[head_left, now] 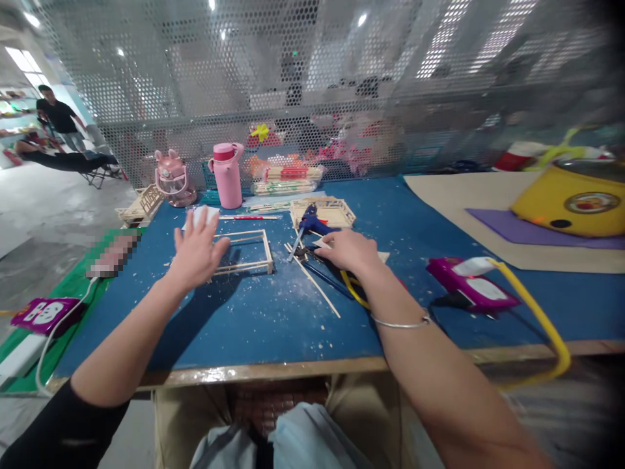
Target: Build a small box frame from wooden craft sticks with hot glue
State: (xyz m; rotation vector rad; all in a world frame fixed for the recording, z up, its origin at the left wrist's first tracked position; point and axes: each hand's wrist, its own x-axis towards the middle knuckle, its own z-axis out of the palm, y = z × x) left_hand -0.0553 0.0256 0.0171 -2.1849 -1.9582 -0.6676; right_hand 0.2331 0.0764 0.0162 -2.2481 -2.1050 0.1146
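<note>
My left hand (pixel 198 251) has its fingers spread over the left end of a rectangular frame of thin wooden sticks (pixel 268 251). A white sheet or tissue (pixel 209 215) lies behind its fingers. My right hand (pixel 349 253) is bent with thumb and forefinger close together at the pliers (pixel 319 270), which have dark handles; the palm side is hidden. Just beyond its fingertips lies a blue glue gun (pixel 312 225), in front of a small wooden stick tray (pixel 336 212). Loose thin sticks (pixel 319 292) rest beside the pliers. A yellow cord or handle (pixel 355 291) passes under my right wrist.
White crumbs dot the blue tabletop (pixel 234 332). Along the back stand a pink bottle (pixel 228 182), a pink jug (pixel 170 179) and bagged sticks (pixel 288 179). Purple power strips (pixel 469 286) sit at both sides; a yellow pot (pixel 573 198) is far right. A person (pixel 58 117) stands far left.
</note>
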